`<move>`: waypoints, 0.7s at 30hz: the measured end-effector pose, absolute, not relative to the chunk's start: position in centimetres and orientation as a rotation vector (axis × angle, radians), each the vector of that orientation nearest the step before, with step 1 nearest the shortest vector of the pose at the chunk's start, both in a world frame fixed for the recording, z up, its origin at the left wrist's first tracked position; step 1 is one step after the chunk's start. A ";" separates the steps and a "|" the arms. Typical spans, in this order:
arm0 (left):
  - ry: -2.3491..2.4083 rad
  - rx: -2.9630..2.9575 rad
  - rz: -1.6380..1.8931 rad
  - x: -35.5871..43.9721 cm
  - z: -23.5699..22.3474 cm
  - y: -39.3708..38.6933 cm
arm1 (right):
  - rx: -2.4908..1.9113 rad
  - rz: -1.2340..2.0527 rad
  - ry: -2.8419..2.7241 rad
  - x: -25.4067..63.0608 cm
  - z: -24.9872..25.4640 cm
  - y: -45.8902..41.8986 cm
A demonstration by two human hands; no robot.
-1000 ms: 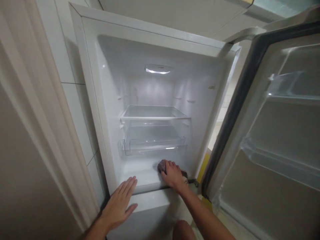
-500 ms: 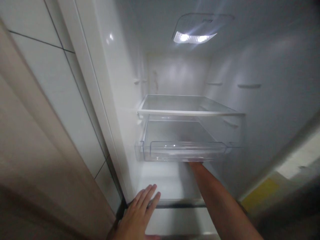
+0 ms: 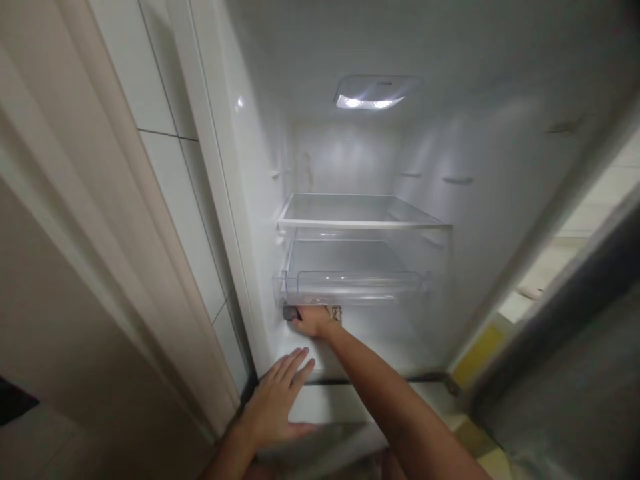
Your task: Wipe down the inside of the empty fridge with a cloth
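Note:
Inside an open fridge, my right hand (image 3: 314,321) reaches low to the left, under a clear plastic drawer (image 3: 360,287). Its fingers are closed on a cloth (image 3: 334,312) that shows a brown-and-white pattern on one side and a dark grey end at the left wall. Part of the cloth is hidden by the hand and the drawer front. My left hand (image 3: 277,400) is open with fingers spread, near the fridge's lower left front edge, holding nothing. The fridge floor (image 3: 370,347) is white and lies under my right forearm.
Above the drawer is a glass shelf (image 3: 360,210) with a white front edge. A lit lamp (image 3: 370,102) sits in the ceiling. Tiled wall (image 3: 175,213) and a beige door frame (image 3: 100,200) stand at the left. The fridge door (image 3: 565,320) is open at the right.
My right hand has moved left from beneath the drawer's right side, and the cloth has come into sight. The view has shifted back slightly. My left hand stays open near the same edge.

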State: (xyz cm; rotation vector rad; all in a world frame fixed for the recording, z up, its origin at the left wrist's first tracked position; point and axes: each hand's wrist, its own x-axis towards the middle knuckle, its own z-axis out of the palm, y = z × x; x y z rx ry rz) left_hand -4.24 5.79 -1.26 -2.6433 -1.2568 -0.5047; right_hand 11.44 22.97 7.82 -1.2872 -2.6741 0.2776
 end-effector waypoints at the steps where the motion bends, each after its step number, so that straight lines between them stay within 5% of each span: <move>1: -1.231 -2.623 -0.522 -4.3 -1.3 5.8 | -1.209 0.203 -2.712 12.1 7.8 21.8; 9: -1.149 -2.496 -0.498 -4.1 -1.0 5.4 | -1.544 -0.083 -2.500 19.4 7.6 16.5; 21: -1.232 -2.539 -0.457 -4.0 -1.3 5.8 | -2.126 0.148 -1.997 26.8 8.2 24.6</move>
